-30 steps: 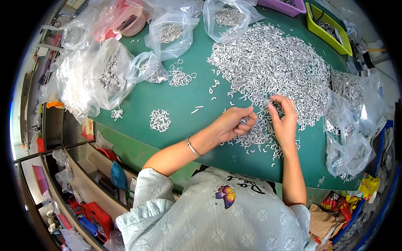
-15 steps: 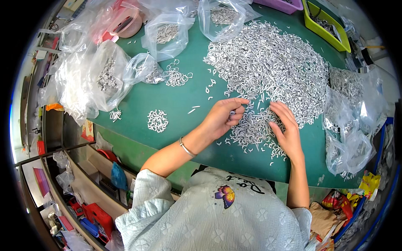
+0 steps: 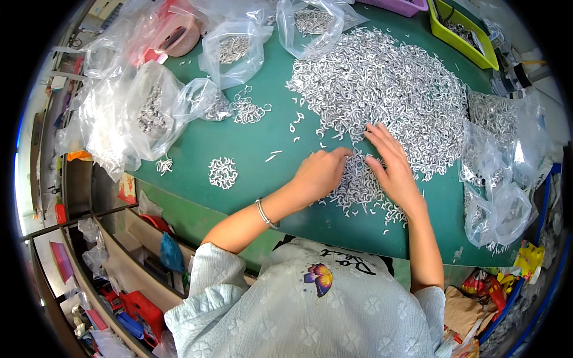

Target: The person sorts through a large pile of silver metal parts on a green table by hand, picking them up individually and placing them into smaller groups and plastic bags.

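Note:
A large heap of small silver curved metal pieces (image 3: 412, 89) covers the right half of the green table. A smaller spread of the same kind of pieces (image 3: 356, 182) lies nearer me, between my hands. My left hand (image 3: 322, 173) is at its left side, fingers curled in and thumb and forefinger close together; whatever they pinch is hidden. On the other side my right hand (image 3: 394, 170) has its fingers apart, fingertips touching the near edge of the heap. A small round cluster of pieces (image 3: 222, 173) and two thin slivers (image 3: 273, 156) lie left of my left hand.
Clear plastic bags with metal parts stand along the left and back, one bag (image 3: 233, 51) near linked rings (image 3: 250, 110). More filled bags (image 3: 498, 173) line the right edge. A yellow-green tray (image 3: 462, 36) and a purple tray (image 3: 400, 6) are at the back right.
My right hand has moved forward and left, up to the heap's edge. My left hand has shifted slightly nearer me, its forefinger now bent down rather than pointing out.

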### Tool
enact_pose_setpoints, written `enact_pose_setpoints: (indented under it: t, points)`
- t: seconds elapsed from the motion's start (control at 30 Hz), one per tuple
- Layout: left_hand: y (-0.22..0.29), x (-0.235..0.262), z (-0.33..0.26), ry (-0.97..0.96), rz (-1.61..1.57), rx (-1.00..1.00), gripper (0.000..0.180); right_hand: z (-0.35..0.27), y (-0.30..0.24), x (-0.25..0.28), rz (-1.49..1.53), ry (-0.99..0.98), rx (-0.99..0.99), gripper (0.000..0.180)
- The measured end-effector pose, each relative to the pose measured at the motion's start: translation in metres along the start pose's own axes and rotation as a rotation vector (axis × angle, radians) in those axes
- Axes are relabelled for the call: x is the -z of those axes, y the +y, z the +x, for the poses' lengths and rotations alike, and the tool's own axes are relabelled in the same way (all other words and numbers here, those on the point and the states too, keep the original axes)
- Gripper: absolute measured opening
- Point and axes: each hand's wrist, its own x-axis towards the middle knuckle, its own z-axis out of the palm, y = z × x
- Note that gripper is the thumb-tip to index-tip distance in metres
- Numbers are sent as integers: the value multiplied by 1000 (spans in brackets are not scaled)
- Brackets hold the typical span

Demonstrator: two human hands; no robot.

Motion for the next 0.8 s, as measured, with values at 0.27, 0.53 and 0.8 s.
enact_pose_setpoints:
  t: [0.27,0.53,0.8]
  points:
    - [2,12,-11,-68,-5,-29,20,-29,-3,12,-62,-185,94,31]
    - [-3,13,9,130,100,48,18,-10,9,0,-69,165,90,27]
    - [3,15,-6,-11,-7,-6,20,-19,10,-4,-38,131,62,12]
